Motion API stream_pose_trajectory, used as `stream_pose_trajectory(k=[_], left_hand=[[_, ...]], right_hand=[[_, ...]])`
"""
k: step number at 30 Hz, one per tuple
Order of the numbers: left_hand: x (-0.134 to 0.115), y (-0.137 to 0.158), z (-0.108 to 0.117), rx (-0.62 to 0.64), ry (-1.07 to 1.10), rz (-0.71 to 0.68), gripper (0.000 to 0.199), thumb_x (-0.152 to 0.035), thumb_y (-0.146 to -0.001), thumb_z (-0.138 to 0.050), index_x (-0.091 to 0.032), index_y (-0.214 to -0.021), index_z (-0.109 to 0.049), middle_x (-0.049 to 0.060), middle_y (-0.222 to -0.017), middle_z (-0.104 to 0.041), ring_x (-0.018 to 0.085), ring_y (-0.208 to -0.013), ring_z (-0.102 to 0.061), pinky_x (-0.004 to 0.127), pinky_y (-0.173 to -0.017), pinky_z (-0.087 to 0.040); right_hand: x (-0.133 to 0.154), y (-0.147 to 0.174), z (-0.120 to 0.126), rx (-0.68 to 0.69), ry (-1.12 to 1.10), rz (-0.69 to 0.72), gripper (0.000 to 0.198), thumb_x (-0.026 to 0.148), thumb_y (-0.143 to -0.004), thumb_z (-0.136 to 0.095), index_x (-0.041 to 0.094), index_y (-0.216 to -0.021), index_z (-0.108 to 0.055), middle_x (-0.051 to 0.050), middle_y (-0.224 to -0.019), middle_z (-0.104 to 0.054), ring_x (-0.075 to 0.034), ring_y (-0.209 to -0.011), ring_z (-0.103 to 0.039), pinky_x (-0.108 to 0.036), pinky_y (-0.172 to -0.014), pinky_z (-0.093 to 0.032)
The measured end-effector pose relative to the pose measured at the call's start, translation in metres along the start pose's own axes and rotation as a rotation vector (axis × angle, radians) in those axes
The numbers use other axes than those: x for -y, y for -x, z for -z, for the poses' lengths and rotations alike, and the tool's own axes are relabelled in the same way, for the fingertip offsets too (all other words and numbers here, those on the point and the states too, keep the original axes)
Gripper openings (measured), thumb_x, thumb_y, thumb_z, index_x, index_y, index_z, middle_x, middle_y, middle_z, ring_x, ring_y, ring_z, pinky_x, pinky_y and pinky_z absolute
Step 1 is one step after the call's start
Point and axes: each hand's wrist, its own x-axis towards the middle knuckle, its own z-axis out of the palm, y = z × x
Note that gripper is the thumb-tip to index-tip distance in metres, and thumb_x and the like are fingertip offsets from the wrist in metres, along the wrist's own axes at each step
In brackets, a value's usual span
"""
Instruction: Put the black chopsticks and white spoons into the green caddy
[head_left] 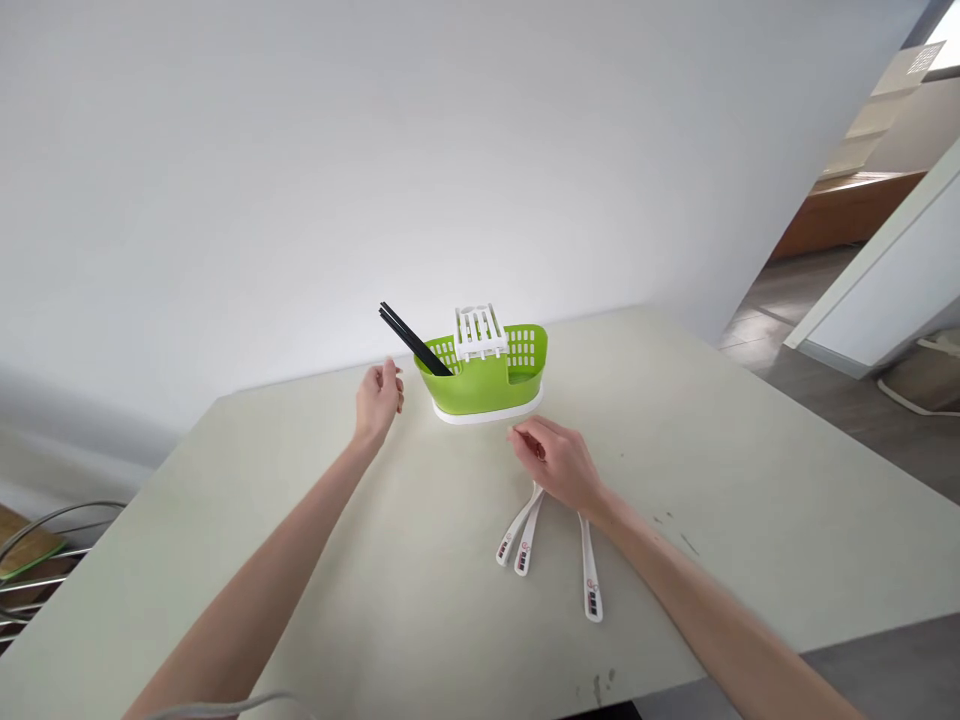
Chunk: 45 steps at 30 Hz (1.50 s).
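Black chopsticks (417, 346) lean in the basket (484, 391) beside my loosely closed left hand (379, 401); I can't tell if my right hand (559, 460) grips spoons (524, 556).

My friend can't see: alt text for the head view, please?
A person's left hand and right hand are near a green plastic openwork basket holding slim black sticks at its left end. Three slender white utensils lie on the pale table, partly hidden by the right hand.

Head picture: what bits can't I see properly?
Head view: white handles, far ends hidden by the right hand.
Head view: black sticks, lower ends hidden by the green basket.
Head view: handle print, too small to read.
Head view: pale cord, cut off by the bottom edge.
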Motion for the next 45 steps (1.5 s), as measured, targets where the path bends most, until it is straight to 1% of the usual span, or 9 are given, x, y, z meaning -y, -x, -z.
stream_pose_trajectory(k=[5, 7, 9, 13, 17, 28, 34, 38, 45], left_hand=[[0.029, 0.069, -0.020, 0.179, 0.000, 0.033, 0.044, -0.061, -0.098, -0.049, -0.019, -0.089, -0.062, -0.003, -0.065, -0.050, 0.013, -0.056, -0.045, 0.025, -0.051, -0.036], [0.026, 0.101, -0.032, 0.256, -0.039, -0.014, 0.044, -0.060, -0.096, -0.051, -0.019, -0.086, -0.064, -0.002, -0.066, -0.051, 0.014, -0.059, -0.045, 0.026, -0.055, -0.035], [0.017, 0.129, -0.044, 0.432, -0.026, -0.052, 0.045, -0.059, -0.098, -0.050, -0.018, -0.090, -0.068, -0.003, -0.066, -0.051, 0.013, -0.060, -0.044, 0.026, -0.056, -0.035], [0.000, 0.160, -0.061, 0.636, -0.058, -0.126, 0.035, -0.054, -0.090, -0.066, -0.019, -0.097, -0.066, -0.004, -0.071, -0.058, 0.013, -0.063, -0.050, 0.026, -0.060, -0.039], [-0.001, 0.166, -0.063, 0.650, -0.189, -0.222, 0.033, -0.045, -0.079, -0.080, -0.021, -0.094, -0.064, -0.004, -0.073, -0.060, 0.013, -0.064, -0.051, 0.027, -0.061, -0.039], [0.004, 0.171, -0.063, 0.612, -0.217, -0.380, 0.014, -0.030, -0.080, -0.079, -0.021, -0.080, -0.067, -0.001, -0.082, -0.066, 0.013, -0.069, -0.056, 0.029, -0.069, -0.044], [0.007, 0.172, -0.063, 0.617, -0.207, -0.455, 0.019, -0.030, -0.083, -0.077, -0.021, -0.070, -0.067, 0.001, -0.078, -0.068, 0.015, -0.072, -0.059, 0.032, -0.077, -0.047], [0.005, 0.171, -0.062, 0.632, -0.175, -0.423, 0.021, -0.029, -0.084, -0.074, -0.021, -0.067, -0.066, 0.002, -0.075, -0.067, 0.015, -0.070, -0.059, 0.031, -0.072, -0.045], [0.000, 0.170, -0.057, 0.659, -0.024, -0.236, 0.027, -0.031, -0.086, -0.067, -0.020, -0.064, -0.057, 0.000, -0.072, -0.058, 0.012, -0.061, -0.048, 0.027, -0.057, -0.039]], right_hand=[[-0.007, -0.004, 0.003, -0.121, -0.025, -0.180, 0.033, 0.041, -0.105, -0.050, 0.022, -0.083, -0.066, -0.001, -0.073, -0.066, -0.015, -0.063, -0.055, -0.028, -0.066, -0.042], [-0.009, -0.005, 0.005, -0.166, -0.086, -0.270, 0.036, 0.045, -0.105, -0.051, 0.021, -0.084, -0.067, 0.000, -0.071, -0.065, -0.015, -0.062, -0.055, -0.028, -0.065, -0.043], [-0.010, -0.006, 0.007, -0.201, -0.174, -0.360, 0.037, 0.050, -0.104, -0.053, 0.021, -0.085, -0.068, 0.001, -0.068, -0.061, -0.015, -0.059, -0.053, -0.027, -0.062, -0.042], [-0.011, -0.006, 0.010, -0.224, -0.270, -0.456, 0.039, 0.055, -0.102, -0.055, 0.021, -0.087, -0.068, 0.003, -0.064, -0.055, -0.014, -0.058, -0.050, -0.026, -0.057, -0.039], [-0.011, -0.005, 0.010, -0.219, -0.245, -0.432, 0.039, 0.054, -0.103, -0.055, 0.021, -0.087, -0.068, 0.003, -0.065, -0.055, -0.014, -0.059, -0.049, -0.026, -0.058, -0.039], [-0.008, -0.002, 0.007, -0.196, -0.148, -0.355, 0.036, 0.049, -0.104, -0.053, 0.021, -0.087, -0.069, 0.001, -0.068, -0.061, -0.015, -0.062, -0.054, -0.027, -0.063, -0.042], [-0.004, -0.003, 0.008, -0.192, -0.090, -0.313, 0.036, 0.046, -0.105, -0.051, 0.020, -0.088, -0.069, 0.000, -0.071, -0.065, -0.015, -0.063, -0.057, -0.027, -0.064, -0.044], [-0.004, -0.003, 0.009, -0.206, -0.066, -0.305, 0.036, 0.046, -0.104, -0.052, 0.021, -0.087, -0.070, 0.000, -0.070, -0.066, -0.015, -0.062, -0.057, -0.028, -0.065, -0.045], [0.001, -0.001, 0.010, -0.256, -0.032, -0.289, 0.037, 0.050, -0.105, -0.050, 0.022, -0.089, -0.068, -0.003, -0.075, -0.069, -0.018, -0.067, -0.061, -0.030, -0.067, -0.048]])
